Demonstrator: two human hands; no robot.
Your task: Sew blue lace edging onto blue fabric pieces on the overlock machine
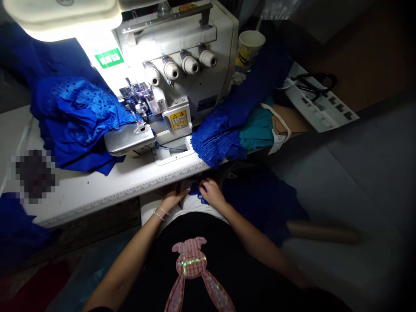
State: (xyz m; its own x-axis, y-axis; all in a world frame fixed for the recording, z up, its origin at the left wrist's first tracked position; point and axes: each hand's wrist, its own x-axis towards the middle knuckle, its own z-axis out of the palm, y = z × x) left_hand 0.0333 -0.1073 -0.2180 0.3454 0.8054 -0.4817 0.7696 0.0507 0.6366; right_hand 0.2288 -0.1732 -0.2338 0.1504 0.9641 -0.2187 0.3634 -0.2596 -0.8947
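Pinching one lace piece (197, 190), the right hand (212, 193) closes its grip (left hand (171, 198) unclear).

Light source: glowing white lamp head (61, 19), upper left
Glare: washed-out white machine faceplate (104, 73)
Shadow: dim dark blue lace fabric (263, 203)
Edges: dark, stretched

On the overlock machine (208, 86), a green label (109, 58) has blurred white lettering; a yellow warning sticker (178, 120) shows a black triangle. The table's (81, 195) near edge has a ruler scale (130, 190), its numbers too small to read.
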